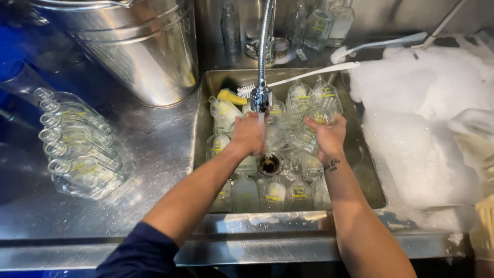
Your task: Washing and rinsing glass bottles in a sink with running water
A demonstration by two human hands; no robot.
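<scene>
We see a clear glass bottle [315, 119] with a yellow label, tilted, its round base turned up and toward us, gripped in the right hand [325, 135] over the sink, just right of the water stream. A second clear bottle [274, 135] sits between the hands under the faucet, blurred by running water; the left hand [249, 135] is closed at its left side, though we cannot tell how firmly it grips. Both bottles hang above the drain, over other bottles of the same kind lying in the basin.
</scene>
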